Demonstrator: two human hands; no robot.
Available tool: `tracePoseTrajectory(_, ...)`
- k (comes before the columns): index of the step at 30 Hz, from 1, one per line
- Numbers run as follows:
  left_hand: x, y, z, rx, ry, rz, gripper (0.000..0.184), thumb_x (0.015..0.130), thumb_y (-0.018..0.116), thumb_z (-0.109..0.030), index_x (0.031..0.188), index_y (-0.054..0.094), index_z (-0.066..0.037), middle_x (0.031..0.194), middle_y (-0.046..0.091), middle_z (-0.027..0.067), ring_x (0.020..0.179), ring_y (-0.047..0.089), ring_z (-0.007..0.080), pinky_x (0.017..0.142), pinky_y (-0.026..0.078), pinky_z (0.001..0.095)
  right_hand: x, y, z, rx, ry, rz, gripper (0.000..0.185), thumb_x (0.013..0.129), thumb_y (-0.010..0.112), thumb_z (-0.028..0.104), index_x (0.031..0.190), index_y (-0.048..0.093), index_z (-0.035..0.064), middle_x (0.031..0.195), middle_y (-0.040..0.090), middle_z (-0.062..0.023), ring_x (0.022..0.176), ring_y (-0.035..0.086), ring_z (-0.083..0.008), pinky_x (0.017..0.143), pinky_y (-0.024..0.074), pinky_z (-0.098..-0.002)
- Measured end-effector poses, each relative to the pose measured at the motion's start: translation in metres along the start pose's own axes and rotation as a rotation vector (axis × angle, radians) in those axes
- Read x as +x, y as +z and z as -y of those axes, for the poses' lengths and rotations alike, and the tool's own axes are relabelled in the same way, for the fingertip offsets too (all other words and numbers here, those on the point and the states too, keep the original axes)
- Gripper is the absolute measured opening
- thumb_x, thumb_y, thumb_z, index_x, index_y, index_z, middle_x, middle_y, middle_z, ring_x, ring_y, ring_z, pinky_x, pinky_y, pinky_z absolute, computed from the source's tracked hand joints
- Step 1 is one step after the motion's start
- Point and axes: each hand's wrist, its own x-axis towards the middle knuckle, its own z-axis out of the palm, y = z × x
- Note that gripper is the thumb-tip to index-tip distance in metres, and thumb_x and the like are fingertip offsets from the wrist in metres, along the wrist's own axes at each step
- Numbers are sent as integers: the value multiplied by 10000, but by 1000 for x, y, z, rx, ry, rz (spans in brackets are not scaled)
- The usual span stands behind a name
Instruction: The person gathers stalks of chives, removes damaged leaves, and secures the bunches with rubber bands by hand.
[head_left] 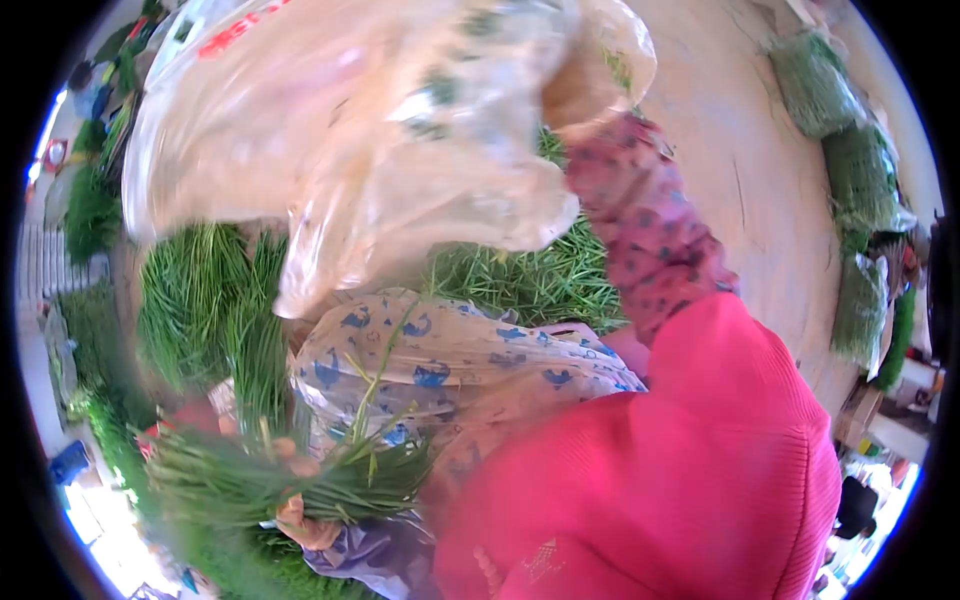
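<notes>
My left hand is closed around a thick bunch of long green stalks, held low at the left with loose tips sticking out to the right. A large clear plastic bag with red and green print hangs in the air before me, its edges smeared by motion. My right arm, in a pink dotted sleeve, stretches up to the bag's right side. The bag hides my right hand, and its fingers do not show; the lifted bag hangs from it. Under the bag, cut green stalks lie in a loose heap.
More long stalks lie in bundles at the left. A whale-print apron covers my lap. Filled clear bags of greens line the right wall beyond the tan floor. A person is at the lower right edge.
</notes>
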Motion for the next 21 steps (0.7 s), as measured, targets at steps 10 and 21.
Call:
tracePoseTrajectory(10, 15, -10, 11, -130, -81, 285, 481, 872, 601, -195, 1287, 429, -22, 974, 560, 62, 762, 560, 158, 645, 481, 316, -340, -259, -148, -1238, 935, 452, 414, 821, 639, 205, 1210, 572, 82, 1054, 670, -153, 940, 648, -306, 823, 512, -375)
tracePoseTrajectory(21, 18, -2, 19, 246, -121, -21, 639, 768, 749, -135, 1279, 395, 12, 1014, 556, 95, 723, 567, 162, 594, 518, 302, -164, -56, -41, -765, 838, 195, 834, 708, 767, 379, 1348, 407, -17, 1208, 563, -252, 1118, 542, -400, 954, 427, -421)
